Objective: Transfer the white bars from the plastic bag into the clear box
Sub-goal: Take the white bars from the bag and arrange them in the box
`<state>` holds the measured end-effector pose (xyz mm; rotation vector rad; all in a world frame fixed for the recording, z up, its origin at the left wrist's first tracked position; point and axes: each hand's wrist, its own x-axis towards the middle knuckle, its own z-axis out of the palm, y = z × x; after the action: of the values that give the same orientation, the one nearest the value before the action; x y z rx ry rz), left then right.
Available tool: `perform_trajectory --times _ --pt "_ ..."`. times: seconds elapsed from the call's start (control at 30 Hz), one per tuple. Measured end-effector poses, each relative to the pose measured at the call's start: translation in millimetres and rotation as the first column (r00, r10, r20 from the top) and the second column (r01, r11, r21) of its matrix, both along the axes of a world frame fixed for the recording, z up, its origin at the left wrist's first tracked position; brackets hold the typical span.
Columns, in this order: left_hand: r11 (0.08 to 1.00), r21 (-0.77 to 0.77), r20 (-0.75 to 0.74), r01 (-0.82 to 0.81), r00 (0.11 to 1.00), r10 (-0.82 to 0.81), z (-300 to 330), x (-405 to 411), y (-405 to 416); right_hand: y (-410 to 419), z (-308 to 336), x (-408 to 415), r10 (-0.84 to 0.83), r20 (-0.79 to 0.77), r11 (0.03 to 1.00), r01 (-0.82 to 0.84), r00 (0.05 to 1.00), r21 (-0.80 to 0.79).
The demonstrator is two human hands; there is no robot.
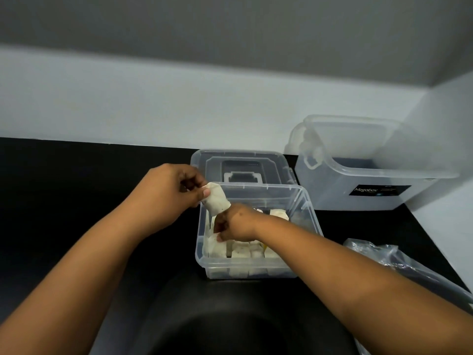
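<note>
White bar held over the clear box, both hands at work.

The left hand (169, 190) pinches the upper end of a bar (216, 199) between thumb and curled fingers at the box's (311, 219) far-left corner; the right hand (235, 222) is curled inside the box, seemingly gripping the bar's lower end, though its fingertips are hidden. The bar looks light, soft and crumbly, so it is best held by its ends without squeezing. Packed bars (240, 252) crowd the floor, leaving little room. A lid (243, 162) lies behind, a larger tub (371, 180) to the right, and the bag (378, 254) near the right edge.
</note>
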<state>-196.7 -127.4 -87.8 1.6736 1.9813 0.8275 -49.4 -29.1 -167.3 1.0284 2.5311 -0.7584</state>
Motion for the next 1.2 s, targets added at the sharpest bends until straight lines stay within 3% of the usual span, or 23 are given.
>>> perform_trajectory --times 0.17,0.33,0.47,0.57,0.7,0.87,0.97,1.1,1.2 --pt "1.000 -0.007 0.021 0.019 1.000 -0.018 -3 1 8 2 -4 2 -0.031 -0.009 1.000 0.031 0.999 0.005" --pt "0.995 -0.069 -0.010 0.075 0.997 -0.076 -3 9 16 6 5 10 -0.212 -0.115 0.970 0.195 0.970 -0.143" --pt "0.978 -0.150 -0.062 0.146 0.986 -0.157 -6 18 22 9 22 36 -0.110 -0.103 0.986 0.122 0.988 0.110" --pt "0.956 -0.212 -0.112 0.205 0.966 -0.232 -11 28 28 10 29 68 -0.175 -0.217 0.954 0.219 0.960 0.203" --pt "0.901 -0.323 -0.072 0.290 0.941 -0.329 -21 45 39 6 28 110 -0.218 -0.402 0.844 0.378 0.889 0.379" --pt "0.815 -0.481 -0.076 0.323 0.911 -0.406 -41 70 50 -3 16 140 -0.307 -0.459 0.674 0.531 0.834 0.513" --pt "0.798 -0.524 -0.107 0.298 0.907 -0.408 -53 81 53 -8 11 145 -0.354 -0.468 0.644 0.574 0.810 0.506" --pt "0.756 -0.599 -0.071 0.264 0.923 -0.379 -66 88 51 -10 2 146 -0.449 -0.453 0.686 0.623 0.770 0.377" --pt "0.729 -0.638 -0.138 0.248 0.895 -0.425 -71 92 50 -10 -2 146 -0.479 -0.478 0.706 0.647 0.736 0.289"
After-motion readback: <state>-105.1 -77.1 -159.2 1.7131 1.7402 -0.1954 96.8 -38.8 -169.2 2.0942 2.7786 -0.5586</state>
